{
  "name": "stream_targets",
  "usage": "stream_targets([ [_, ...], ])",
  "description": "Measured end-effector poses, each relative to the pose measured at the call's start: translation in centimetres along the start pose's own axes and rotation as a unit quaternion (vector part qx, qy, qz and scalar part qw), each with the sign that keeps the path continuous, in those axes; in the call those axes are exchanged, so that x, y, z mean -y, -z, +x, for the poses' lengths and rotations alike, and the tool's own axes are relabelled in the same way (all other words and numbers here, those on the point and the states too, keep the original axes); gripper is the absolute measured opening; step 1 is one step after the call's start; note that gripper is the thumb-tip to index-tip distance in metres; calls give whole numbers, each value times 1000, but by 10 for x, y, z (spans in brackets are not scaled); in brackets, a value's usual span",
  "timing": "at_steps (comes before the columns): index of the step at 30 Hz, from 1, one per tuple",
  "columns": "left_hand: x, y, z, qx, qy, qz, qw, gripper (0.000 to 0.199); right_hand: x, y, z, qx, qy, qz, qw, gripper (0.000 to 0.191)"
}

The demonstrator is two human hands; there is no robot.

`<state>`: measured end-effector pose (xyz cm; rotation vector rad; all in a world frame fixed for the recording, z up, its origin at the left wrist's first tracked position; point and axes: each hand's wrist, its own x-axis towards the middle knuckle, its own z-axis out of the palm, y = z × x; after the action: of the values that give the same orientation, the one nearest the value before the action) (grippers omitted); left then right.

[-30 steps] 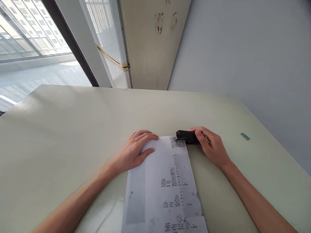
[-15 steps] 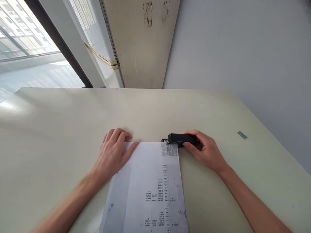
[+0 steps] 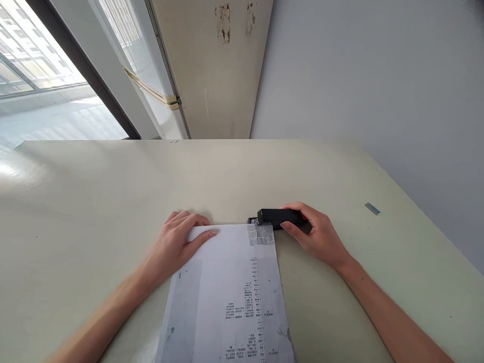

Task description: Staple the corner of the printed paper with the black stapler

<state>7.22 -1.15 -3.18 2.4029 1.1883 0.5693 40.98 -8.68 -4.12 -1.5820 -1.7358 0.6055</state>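
Printed paper (image 3: 223, 282) lies on the table, its far edge near the middle of the view. At its far left corner my left hand (image 3: 183, 239) grips the paper, thumb on top and fingers curled over the far edge. My right hand (image 3: 317, 229) is closed round the rear of a black stapler (image 3: 280, 216), thumb on the near side. The stapler's front end sits over the paper's far right corner, beside a patch of dense dark markings. Whether its jaws press on the paper is too small to tell.
The pale table (image 3: 113, 186) spreads around the paper. A small grey strip (image 3: 372, 208) lies on it to the right. Beyond the far edge stand a fridge-like cabinet (image 3: 212, 85), a grey wall (image 3: 359, 75) and, at left, a window (image 3: 34, 55).
The whole view has shifted slightly. My left thumb and fingers lie a little differently at the paper's corner. The stapler and my right hand keep about the same place on the paper.
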Motion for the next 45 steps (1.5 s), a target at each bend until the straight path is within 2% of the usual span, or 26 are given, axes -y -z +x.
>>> stream_targets([
  [4, -1, 8, 7, 31, -66, -74, 995, 25, -1, 0, 3, 3, -2, 0, 1000, 30],
  [8, 2, 9, 6, 44, -66, -132, 988, 23, -3, -1, 3, -5, 21, -10, 1000, 30],
  [12, 6, 8, 3, 51, -40, -174, 983, 27, -1, -1, 1, -58, 86, -8, 995, 31],
  [15, 5, 9, 4, 44, -39, -194, 979, 28, 5, -1, 0, -113, 157, -22, 981, 26],
  [17, 3, 11, 5, 40, -37, -204, 977, 29, 9, -2, -2, -128, 203, -33, 970, 21],
  [20, 0, 14, 5, 36, -18, -211, 977, 32, 17, -4, -6, -109, 235, -43, 965, 17],
  [26, 0, 15, 2, 27, 43, -219, 974, 37, 33, -9, -12, -53, 225, -31, 973, 7],
  [30, 0, 17, -1, -1, 70, -225, 972, 42, 33, -5, -10, -55, 175, 39, 982, 15],
  [35, -4, 18, 2, -42, 93, -279, 955, 66, 8, 19, 2, -95, 17, 154, 983, 21],
  [37, -6, 16, 4, -46, 95, -260, 960, 63, -7, 30, 8, -107, -30, 159, 981, 30],
  [39, -7, 12, 7, -46, 101, -201, 973, 48, -20, 38, 14, -121, -60, 149, 980, 37],
  [42, -8, 2, 12, -27, 65, -114, 991, 33, -35, 43, 21, -131, -97, 142, 976, 41],
  [45, -15, -10, 20, 5, -3, -82, 997, 41, -43, 43, 25, -140, -135, 135, 971, 45],
])
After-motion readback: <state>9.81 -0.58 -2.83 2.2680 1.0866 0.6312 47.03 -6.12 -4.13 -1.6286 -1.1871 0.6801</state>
